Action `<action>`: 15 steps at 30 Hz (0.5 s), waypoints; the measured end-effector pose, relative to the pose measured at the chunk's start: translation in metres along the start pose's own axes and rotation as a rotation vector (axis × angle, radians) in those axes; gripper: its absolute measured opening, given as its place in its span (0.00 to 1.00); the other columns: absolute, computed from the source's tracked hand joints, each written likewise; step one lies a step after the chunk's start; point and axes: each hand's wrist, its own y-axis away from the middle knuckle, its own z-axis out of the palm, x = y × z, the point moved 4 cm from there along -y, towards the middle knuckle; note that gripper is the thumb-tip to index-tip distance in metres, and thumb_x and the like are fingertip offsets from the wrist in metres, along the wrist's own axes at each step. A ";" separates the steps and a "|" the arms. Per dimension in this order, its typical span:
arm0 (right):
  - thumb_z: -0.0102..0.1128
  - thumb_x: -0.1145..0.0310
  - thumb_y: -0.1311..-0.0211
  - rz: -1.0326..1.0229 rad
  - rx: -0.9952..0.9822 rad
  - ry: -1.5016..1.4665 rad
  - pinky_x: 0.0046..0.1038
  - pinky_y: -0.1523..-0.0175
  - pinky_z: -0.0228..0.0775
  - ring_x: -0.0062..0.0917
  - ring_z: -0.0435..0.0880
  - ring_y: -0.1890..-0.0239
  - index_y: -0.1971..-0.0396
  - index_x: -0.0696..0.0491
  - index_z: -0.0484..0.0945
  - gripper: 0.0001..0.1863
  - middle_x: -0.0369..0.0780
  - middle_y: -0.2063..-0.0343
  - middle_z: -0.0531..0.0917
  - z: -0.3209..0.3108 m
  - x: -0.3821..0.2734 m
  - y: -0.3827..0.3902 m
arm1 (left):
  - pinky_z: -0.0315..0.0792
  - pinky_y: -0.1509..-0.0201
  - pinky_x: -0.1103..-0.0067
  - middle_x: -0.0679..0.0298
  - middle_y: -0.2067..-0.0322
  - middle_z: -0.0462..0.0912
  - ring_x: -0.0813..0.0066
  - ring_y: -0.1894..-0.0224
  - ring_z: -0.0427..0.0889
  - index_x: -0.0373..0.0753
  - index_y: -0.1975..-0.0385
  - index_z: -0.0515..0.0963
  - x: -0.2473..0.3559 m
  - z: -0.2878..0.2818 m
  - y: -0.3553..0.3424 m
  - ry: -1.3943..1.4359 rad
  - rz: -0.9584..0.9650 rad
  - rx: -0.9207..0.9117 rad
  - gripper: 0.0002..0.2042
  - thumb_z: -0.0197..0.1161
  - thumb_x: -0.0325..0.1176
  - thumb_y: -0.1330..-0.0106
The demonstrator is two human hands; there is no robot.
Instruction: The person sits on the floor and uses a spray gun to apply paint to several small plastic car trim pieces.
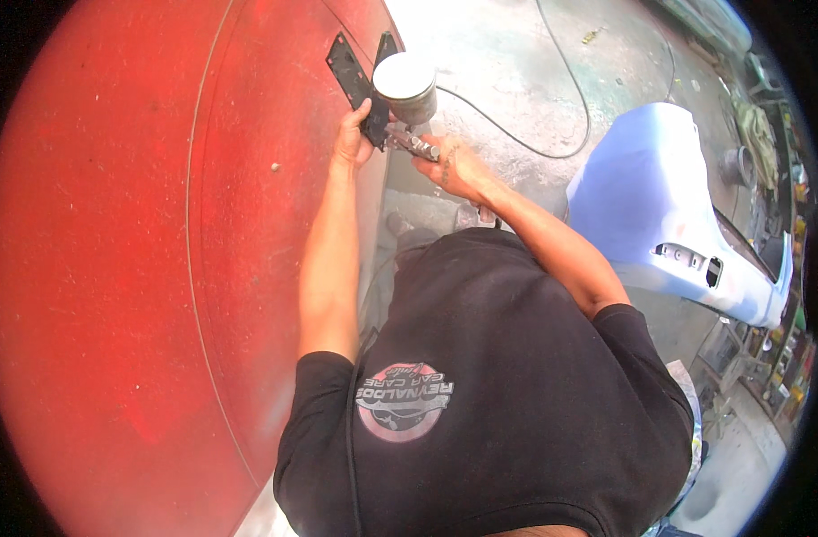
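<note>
Beyond my chest, my left hand (350, 141) grips the lower end of a black plastic trim piece (348, 73), its thumb lying across the face. A second black strip (387, 46) rises beside it; whether the two are joined I cannot tell. My right hand (455, 168) is wrapped round a metal spray gun (416, 143), close to the trim's lower end. On top of the gun sits a round paint cup (409, 88) with a white lid, hiding part of the black strip. The trigger and most of the right fingers are out of sight.
A large red car panel (114, 224) fills the left side, close to my left forearm. A dark hose (552, 154) loops over the grey floor (507, 54). At the right stands a pale blue-white bumper-like body part (637, 192). Cluttered shelves (789, 358) line the far right.
</note>
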 end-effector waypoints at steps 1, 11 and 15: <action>0.63 0.65 0.37 -0.009 0.006 -0.029 0.49 0.51 0.76 0.55 0.85 0.56 0.51 0.55 0.82 0.16 0.58 0.64 0.86 -0.001 0.003 0.000 | 0.82 0.53 0.64 0.55 0.55 0.85 0.60 0.57 0.87 0.34 0.48 0.78 -0.003 0.000 -0.001 0.012 -0.022 -0.015 0.17 0.60 0.42 0.24; 0.63 0.65 0.38 0.016 -0.013 0.034 0.49 0.51 0.76 0.56 0.85 0.55 0.53 0.56 0.81 0.16 0.57 0.62 0.86 0.001 0.009 -0.001 | 0.82 0.52 0.69 0.58 0.55 0.85 0.65 0.56 0.86 0.35 0.43 0.75 -0.030 0.020 0.003 0.042 -0.051 0.106 0.22 0.64 0.45 0.26; 0.64 0.62 0.36 -0.007 0.032 -0.022 0.48 0.49 0.76 0.54 0.85 0.53 0.48 0.54 0.82 0.19 0.57 0.60 0.86 -0.003 0.004 -0.001 | 0.82 0.46 0.63 0.54 0.50 0.83 0.60 0.51 0.85 0.34 0.40 0.75 -0.028 0.000 -0.005 0.033 -0.043 0.123 0.24 0.64 0.46 0.27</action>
